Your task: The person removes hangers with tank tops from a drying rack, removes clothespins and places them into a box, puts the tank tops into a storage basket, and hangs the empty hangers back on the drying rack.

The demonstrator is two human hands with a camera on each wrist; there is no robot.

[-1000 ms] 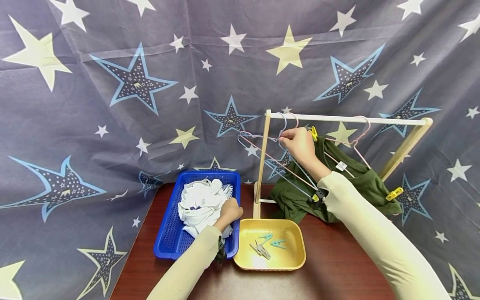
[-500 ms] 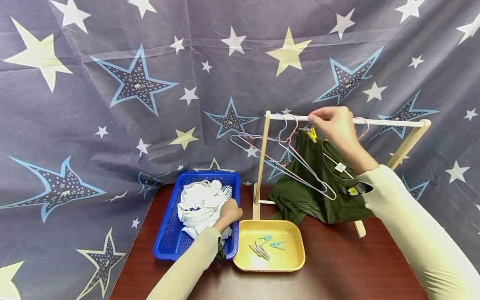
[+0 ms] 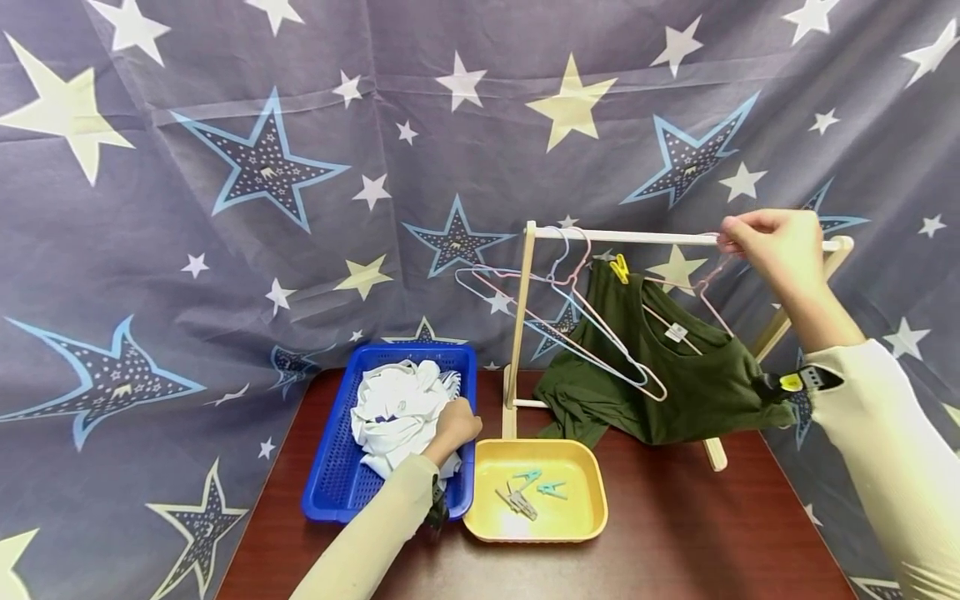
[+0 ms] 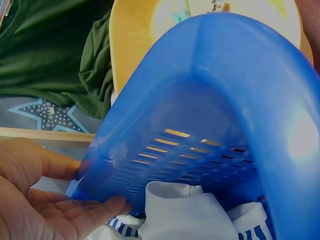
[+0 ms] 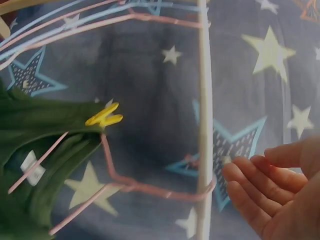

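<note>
My left hand (image 3: 456,427) grips the side rim of a blue plastic basket (image 3: 330,475), fingers inside the wall and thumb outside in the left wrist view. White garments (image 3: 397,408) with blue stripes lie in the basket. My right hand (image 3: 776,242) holds nothing, its fingers (image 5: 250,180) loosely bent beside the hook of a pink hanger (image 5: 145,189) on the white rail (image 5: 205,100). From that hanger hangs a dark green shirt (image 3: 675,383), with a yellow clothespin (image 3: 619,268) at one shoulder. The shirt's other shoulder is partly hidden behind my right wrist.
Bare blue and pink hangers (image 3: 600,321) hang at the rail's left end, slanting across the wooden post (image 3: 519,333). A yellow tray (image 3: 600,500) with several clothespins (image 3: 517,502) stands against the basket. Behind the rack hangs a star-patterned cloth (image 3: 262,250).
My right hand has let go of the blue hanger and moved right along the rail to the pink hanger's hook. The bare hangers have swung. My left hand stays on the basket.
</note>
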